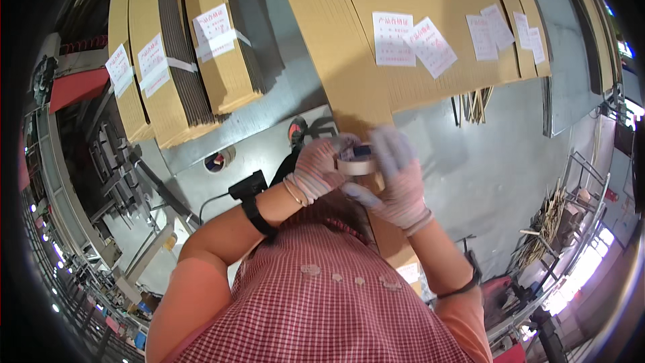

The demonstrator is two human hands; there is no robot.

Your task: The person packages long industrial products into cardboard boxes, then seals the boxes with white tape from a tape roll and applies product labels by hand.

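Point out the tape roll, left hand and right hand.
Tape roll (356, 168): head view, on its pale outer side.
Left hand (316, 165): head view, on the middle of the gloved hand.
Right hand (403, 191): head view, on the middle of the gloved hand.

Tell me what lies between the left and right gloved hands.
In the head view, a roll of pale tape sits between the left hand, which holds it, and the right hand, whose fingers are blurred.

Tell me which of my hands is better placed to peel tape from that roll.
Probably your right hand: it looks open beside the tape roll, while your left hand appears to hold the roll's left side.
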